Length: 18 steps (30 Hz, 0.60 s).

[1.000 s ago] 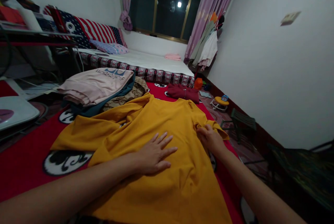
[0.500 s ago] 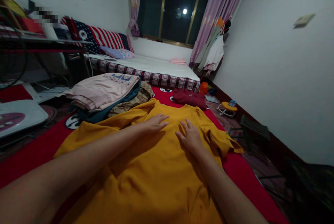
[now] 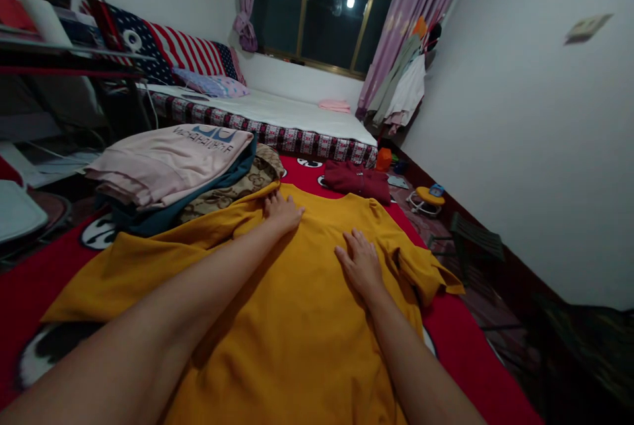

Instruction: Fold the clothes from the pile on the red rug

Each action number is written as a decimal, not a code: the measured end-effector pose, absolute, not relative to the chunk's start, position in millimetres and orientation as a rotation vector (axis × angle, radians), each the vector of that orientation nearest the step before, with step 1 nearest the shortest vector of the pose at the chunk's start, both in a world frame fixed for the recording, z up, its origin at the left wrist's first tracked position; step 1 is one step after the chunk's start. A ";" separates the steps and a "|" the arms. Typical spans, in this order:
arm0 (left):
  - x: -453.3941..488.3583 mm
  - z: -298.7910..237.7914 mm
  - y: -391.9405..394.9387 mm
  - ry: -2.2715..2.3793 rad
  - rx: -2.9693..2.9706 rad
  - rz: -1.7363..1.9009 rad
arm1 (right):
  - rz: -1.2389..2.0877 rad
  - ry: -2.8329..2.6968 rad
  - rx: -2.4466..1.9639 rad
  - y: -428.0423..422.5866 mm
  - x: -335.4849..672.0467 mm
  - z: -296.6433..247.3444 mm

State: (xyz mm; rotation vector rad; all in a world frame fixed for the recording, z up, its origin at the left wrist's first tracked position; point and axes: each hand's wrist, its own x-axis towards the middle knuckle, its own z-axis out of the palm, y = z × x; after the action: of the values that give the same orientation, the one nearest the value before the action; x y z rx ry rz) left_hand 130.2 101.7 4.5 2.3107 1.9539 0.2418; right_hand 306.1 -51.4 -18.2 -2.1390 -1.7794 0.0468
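Observation:
A mustard-yellow top (image 3: 307, 306) lies spread out on a red blanket (image 3: 475, 346), its neckline away from me and its sleeves out to both sides. My left hand (image 3: 284, 212) rests on the cloth near the left shoulder seam, fingers apart and pointing away. On the chest, right of the middle, my right hand (image 3: 362, 262) lies with its fingers spread. Neither hand grips the fabric. Just beyond the left sleeve is a pile of folded clothes (image 3: 173, 164), with a pale pink printed garment uppermost. A folded dark red garment (image 3: 357, 182) lies beyond the neckline.
At the back, a bed (image 3: 292, 110) stands under the window. A desk (image 3: 64, 59) holds various things at the left. On the right floor are a small yellow-seated stool (image 3: 430, 196) and a dark folding stool (image 3: 476, 236). Clothes (image 3: 407, 92) hang by the curtain.
My left hand has moved left and a little farther away, to the shoulder. The left sleeve now reaches farther left. My right hand stays nearly in place. The view has shifted slightly.

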 end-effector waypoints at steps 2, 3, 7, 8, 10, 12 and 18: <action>138.9 -4.3 92.9 1.831 2.454 0.345 | 0.042 -1.804 -2.167 -51.4 304.5 -17.7; 140.5 -8.3 89.7 1.757 2.509 0.394 | 0.037 -1.819 -2.179 -51.4 304.6 -17.2; 135.5 -16.2 88.0 1.653 2.519 0.442 | 0.024 -1.852 -2.236 -50.6 318.0 -15.6; 133.9 -16.2 89.2 1.647 2.512 0.438 | 0.023 -1.831 -2.273 -50.1 324.6 -15.6; 132.0 -15.5 91.3 1.632 2.504 0.432 | 0.010 -1.760 -2.359 -48.8 338.5 -16.3; 131.9 -14.8 91.9 1.633 2.490 0.418 | -0.023 -1.699 -2.420 -47.2 349.3 -17.7; 130.5 -7.5 87.6 1.570 2.536 0.244 | -0.093 -1.691 -2.474 -44.8 351.0 -21.2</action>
State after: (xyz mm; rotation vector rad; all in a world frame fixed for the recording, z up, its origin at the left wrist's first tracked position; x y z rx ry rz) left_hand 130.5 87.6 -7.5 2.5361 1.5704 0.2438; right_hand 351.0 -44.8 -21.2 -2.4744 -1.6911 -0.0928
